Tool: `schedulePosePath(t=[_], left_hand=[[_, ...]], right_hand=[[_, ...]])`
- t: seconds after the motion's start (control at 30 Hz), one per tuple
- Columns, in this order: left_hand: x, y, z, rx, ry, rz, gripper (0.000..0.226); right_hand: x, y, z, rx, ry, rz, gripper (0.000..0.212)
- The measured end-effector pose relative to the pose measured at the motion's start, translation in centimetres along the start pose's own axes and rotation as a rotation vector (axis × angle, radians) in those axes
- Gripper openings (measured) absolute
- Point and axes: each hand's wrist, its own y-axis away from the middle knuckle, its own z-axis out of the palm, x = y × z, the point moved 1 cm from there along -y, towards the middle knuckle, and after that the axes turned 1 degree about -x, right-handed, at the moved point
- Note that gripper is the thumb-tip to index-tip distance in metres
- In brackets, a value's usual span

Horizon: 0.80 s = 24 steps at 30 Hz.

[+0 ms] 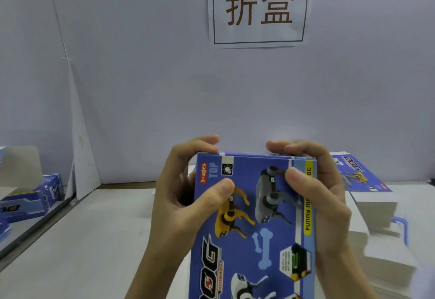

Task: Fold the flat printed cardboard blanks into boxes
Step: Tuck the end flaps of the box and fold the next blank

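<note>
1. Here, in the head view, I see both hands holding one blue printed box (254, 223) upright in front of the person, above the table (82, 239), with its top edge at the height of the fingers.
2. My left hand (186, 195) grips the box at its upper left: the thumb lies flat on the printed front near the yellow dog, and the fingers curl over the top left corner to the back.
3. My right hand (322, 195) grips the upper right the same way: the thumb presses on the front beside the grey dog, and the fingers wrap over the top right corner.
4. The front reads "TOP" and "3+ ages" at the upper left, with a yellow strip of lettering down the right edge and pale blue bones lower down.
5. I cannot tell whether the top flaps are tucked in; the top edge shows only as a thin line under the fingers.
6. To the right, on the table, a stack (376, 207) of flat blanks lies with one blue printed blank (360, 174) face up on top.
7. To the left, past the table's edge, folded boxes (35, 197) lie on their sides.
8. On the wall (141, 86) behind hangs a paper sign (259, 6) with two large brown characters in a frame.
</note>
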Motion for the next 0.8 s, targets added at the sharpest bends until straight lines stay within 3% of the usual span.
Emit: schedulePosePath(t=[0.47,0.7,0.8], left_hand=[[0.06,-0.26,-0.31,0.05,0.018,0.1,0.018],[-0.42,-0.4,-0.82,0.051,-0.003,0.091,0.027],[-0.49,-0.41,-0.85,0.047,0.008,0.097,0.027]], right_hand=[[-0.44,0.34,0.94,-0.01,0.027,-0.072,0.024],[-0.09,0.28,0.89,-0.018,0.002,-0.024,0.013],[0.08,0.33,0.8,-0.008,0.032,-0.044,0.021]])
